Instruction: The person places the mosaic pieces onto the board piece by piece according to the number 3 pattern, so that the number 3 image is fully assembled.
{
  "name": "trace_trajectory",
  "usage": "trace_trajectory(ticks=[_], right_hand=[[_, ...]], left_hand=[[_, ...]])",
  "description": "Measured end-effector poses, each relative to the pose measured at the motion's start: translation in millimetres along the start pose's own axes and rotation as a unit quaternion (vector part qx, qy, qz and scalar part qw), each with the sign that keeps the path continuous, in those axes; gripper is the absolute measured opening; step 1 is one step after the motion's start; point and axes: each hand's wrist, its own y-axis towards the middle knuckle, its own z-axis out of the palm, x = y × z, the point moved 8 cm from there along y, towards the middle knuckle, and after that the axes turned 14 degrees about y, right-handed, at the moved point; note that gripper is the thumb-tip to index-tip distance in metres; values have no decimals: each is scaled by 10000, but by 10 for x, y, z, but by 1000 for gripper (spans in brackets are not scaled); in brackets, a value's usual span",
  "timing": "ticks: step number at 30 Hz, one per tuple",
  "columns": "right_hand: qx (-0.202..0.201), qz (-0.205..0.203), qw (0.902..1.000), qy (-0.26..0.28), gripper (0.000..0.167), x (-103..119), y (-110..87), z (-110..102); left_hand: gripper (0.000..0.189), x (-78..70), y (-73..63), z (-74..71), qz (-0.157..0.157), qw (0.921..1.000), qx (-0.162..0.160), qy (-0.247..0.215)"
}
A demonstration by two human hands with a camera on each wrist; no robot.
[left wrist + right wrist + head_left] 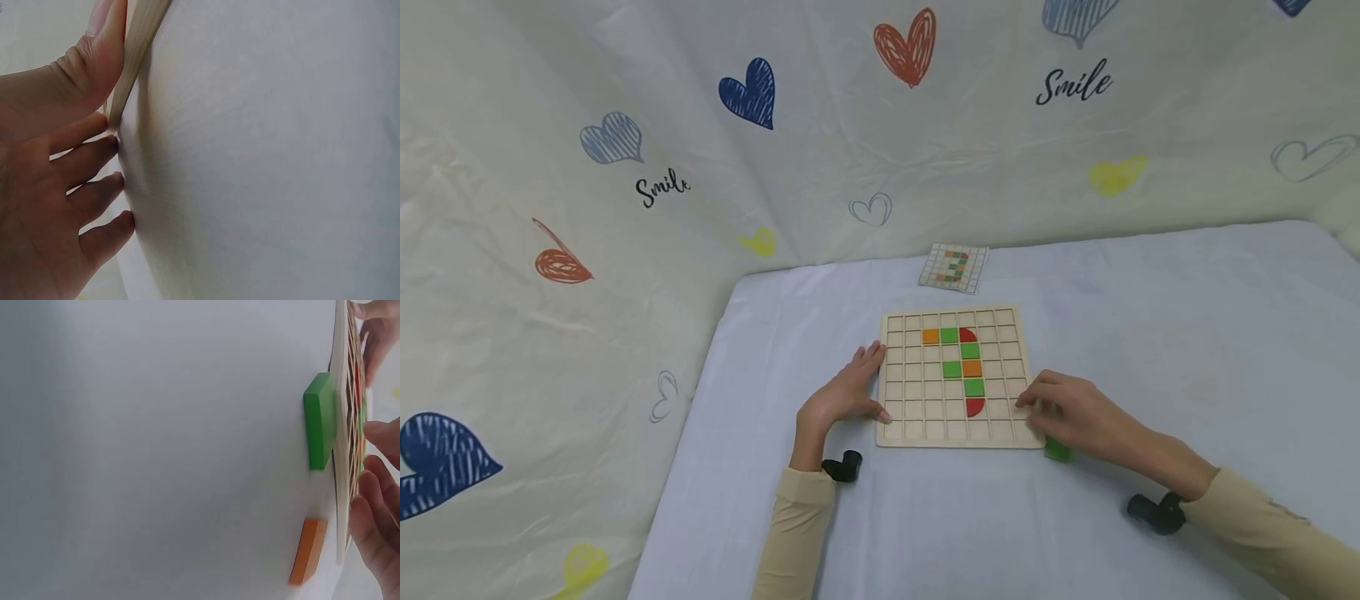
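Observation:
A square wooden grid board [917, 432] lies on the cloth with green, orange and red tiles set in its cells, the red ones rounded on one side. My left hand [848, 396] is at its left side, thumb over the near corner and spread fingers along the edge [134, 75]. Loosely bent, my right hand [1078, 417] hovers at the right edge, fingertips [369, 428] close over the cells. Nothing shows between its thumb and fingers. A loose green tile [1057, 450] lies by the near right corner. Beyond it, the right wrist view shows an orange tile [308, 551], hidden in the head view.
Behind the board lies a small card [953, 268] printed with a grid and coloured shapes. White cloth [940, 525] covers the table. A curtain [820, 167] with hearts and lettering hangs at the back and left. Black wrist cameras [1156, 513] sit on both wrists.

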Motion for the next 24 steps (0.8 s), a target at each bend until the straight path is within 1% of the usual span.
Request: trace_trajectory(ticks=[4,7,10,14,16,20,24], right_hand=[[18,50,9999,-98,22,-39,-94,-44],[29,94,9997,-204,23,-64,-166,-57],[121,303,9990,-311,27,-91,-218,-62],[458,747,9951,-450,29,-136,-256,-57],[637,891,9924,-568,30,-150,-273,-48],[797,857,9895,-851,27,-158,-298,-26],[761,690,9905,-913,25,-143,-306,-14]], left_hand=[[117,-5,-2,-3,9,10000,23,-15],[116,3,3,6,-3,10000,25,-21],[116,7,7,11,-3,10000,26,-29],[117,7,8,22,-15,10000,30,-90],[117,7,8,31,-27,9999,26,-106],[117,14,4,38,-24,10000,15,-78],[117,18,9,27,26,10000,-9,-52]])
